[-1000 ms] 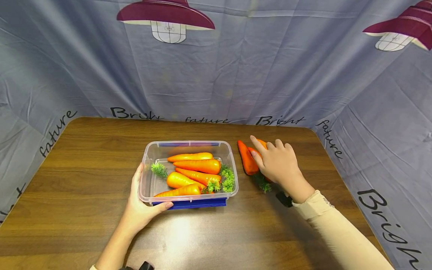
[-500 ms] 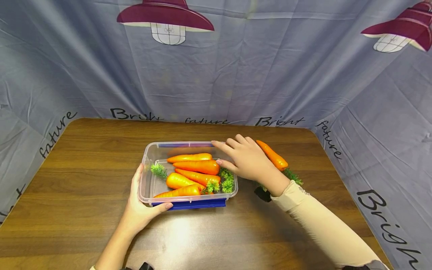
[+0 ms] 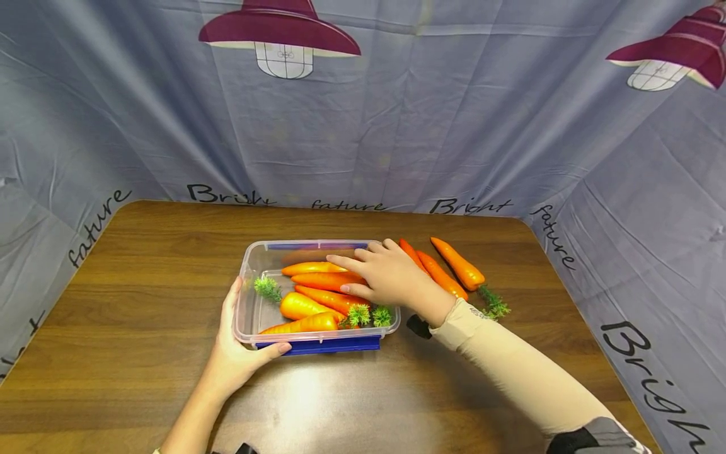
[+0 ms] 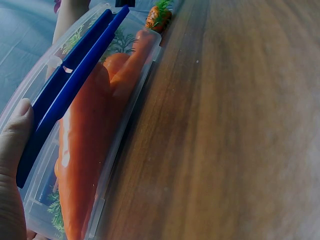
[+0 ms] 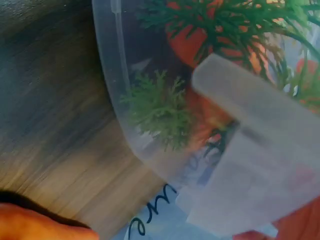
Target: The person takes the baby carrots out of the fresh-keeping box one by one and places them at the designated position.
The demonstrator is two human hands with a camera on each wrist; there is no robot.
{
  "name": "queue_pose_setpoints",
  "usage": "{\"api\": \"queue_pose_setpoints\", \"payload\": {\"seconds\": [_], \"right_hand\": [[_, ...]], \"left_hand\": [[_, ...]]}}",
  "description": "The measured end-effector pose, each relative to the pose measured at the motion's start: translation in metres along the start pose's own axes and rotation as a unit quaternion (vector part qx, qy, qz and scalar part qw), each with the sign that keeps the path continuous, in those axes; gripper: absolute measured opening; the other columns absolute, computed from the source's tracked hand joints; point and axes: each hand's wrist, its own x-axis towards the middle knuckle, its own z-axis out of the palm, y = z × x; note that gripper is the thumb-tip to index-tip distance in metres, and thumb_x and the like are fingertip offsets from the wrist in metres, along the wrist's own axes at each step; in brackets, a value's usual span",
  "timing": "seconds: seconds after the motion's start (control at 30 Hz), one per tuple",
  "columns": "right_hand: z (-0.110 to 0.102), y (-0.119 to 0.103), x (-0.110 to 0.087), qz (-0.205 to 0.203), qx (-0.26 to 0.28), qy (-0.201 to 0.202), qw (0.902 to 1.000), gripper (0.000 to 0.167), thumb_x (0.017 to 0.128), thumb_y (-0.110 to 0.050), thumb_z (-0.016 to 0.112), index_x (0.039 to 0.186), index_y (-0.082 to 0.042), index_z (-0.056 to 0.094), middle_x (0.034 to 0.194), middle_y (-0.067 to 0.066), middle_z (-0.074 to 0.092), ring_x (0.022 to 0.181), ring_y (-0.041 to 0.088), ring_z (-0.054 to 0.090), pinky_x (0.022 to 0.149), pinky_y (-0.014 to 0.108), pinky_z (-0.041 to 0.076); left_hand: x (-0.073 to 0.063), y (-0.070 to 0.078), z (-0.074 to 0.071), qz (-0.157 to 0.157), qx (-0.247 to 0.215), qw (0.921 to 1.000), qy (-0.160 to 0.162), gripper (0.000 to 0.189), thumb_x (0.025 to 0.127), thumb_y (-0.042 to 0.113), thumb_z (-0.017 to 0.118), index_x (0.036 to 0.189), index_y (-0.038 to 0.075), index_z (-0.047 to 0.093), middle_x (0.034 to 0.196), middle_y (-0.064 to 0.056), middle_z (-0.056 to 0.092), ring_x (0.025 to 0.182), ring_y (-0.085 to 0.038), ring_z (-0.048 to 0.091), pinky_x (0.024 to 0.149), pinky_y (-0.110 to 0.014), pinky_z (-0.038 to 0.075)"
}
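Observation:
A clear plastic box (image 3: 241, 318) with a blue latch flap (image 3: 334, 344) holds several orange carrots (image 3: 303, 306) with green tops. My left hand (image 3: 238, 347) grips its left front corner, the thumb lying by the flap; the left wrist view shows that thumb (image 4: 15, 135) close up. Over the box's right side reaches my right hand (image 3: 391, 277), fingers spread above the carrots and carrying nothing. Whether its fingertips touch a carrot is unclear. The right wrist view shows the box wall and a leafy carrot top (image 5: 160, 110) behind it.
Right of the box, three carrots lie on the wooden table (image 3: 142, 328): a red one (image 3: 409, 251) partly behind my right hand, an orange one (image 3: 439, 274), and a lighter orange one (image 3: 459, 265). A printed curtain (image 3: 386, 139) encloses the table's back and sides.
My right hand has moved left, away from the loose carrots, across the box's rim and over the carrots inside. The left hand and the box have stayed in place.

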Motion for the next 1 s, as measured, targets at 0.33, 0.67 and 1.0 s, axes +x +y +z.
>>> {"api": "queue_pose_setpoints", "payload": {"seconds": [0.33, 0.67, 1.0], "right_hand": [[0.002, -0.010, 0.008, -0.009, -0.016, -0.046, 0.9988, 0.066, 0.096, -0.069, 0.037, 0.156, -0.044, 0.023, 0.128, 0.002, 0.067, 0.116, 0.028, 0.059, 0.109, 0.051, 0.035], [0.005, -0.015, 0.013, -0.020, -0.023, -0.045, 0.9985, 0.073, 0.092, -0.072, 0.041, 0.156, -0.039, 0.027, 0.111, 0.003, 0.070, 0.095, 0.023, 0.066, 0.086, 0.043, 0.047], [0.008, -0.013, 0.020, -0.020, 0.072, -0.084, 0.9936, 0.073, 0.092, -0.070, 0.048, 0.155, -0.040, 0.030, 0.122, 0.004, 0.067, 0.101, 0.027, 0.066, 0.086, 0.043, 0.054]], "left_hand": [[-0.001, 0.000, -0.001, 0.001, 0.012, 0.9999, 0.003, 0.133, 0.064, 0.001, 0.091, 0.158, 0.039, 0.006, 0.164, -0.007, 0.018, 0.143, -0.030, 0.030, 0.104, -0.006, 0.031], [-0.001, 0.000, 0.000, 0.004, 0.008, 1.0000, 0.003, 0.132, 0.064, 0.000, 0.091, 0.159, 0.038, 0.006, 0.165, -0.006, 0.018, 0.143, -0.029, 0.030, 0.105, -0.006, 0.032], [-0.001, -0.001, 0.001, 0.007, 0.002, 1.0000, 0.002, 0.132, 0.064, -0.001, 0.090, 0.159, 0.037, 0.006, 0.164, -0.009, 0.020, 0.142, -0.031, 0.032, 0.105, -0.007, 0.033]]}}
